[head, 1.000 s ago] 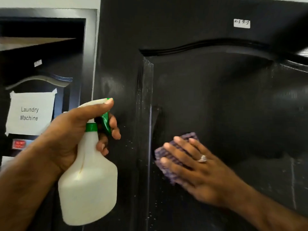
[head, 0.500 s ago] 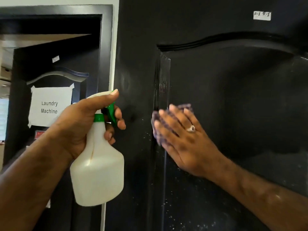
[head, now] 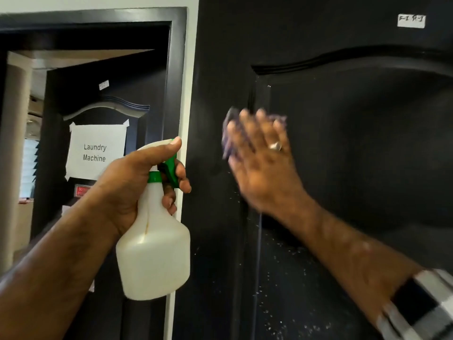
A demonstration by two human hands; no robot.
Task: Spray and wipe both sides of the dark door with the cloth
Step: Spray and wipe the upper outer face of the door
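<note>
Up against the dark door (head: 343, 155), the right hand (head: 263, 158) lay flat with fingers spread, pressing a purple cloth (head: 229, 133) to the panel's left edge; hand and cloth were blurred. The left hand (head: 132, 185) was raised beside it, fingers curled round the neck of a white spray bottle (head: 154, 253), thumb over the top and fingers at the green trigger (head: 170, 170). White specks dotted the door lower down. A small label (head: 411, 20) sat near its top. Behind the bottle, another door carried a paper sign (head: 96, 150) reading "Laundry Machine".
</note>
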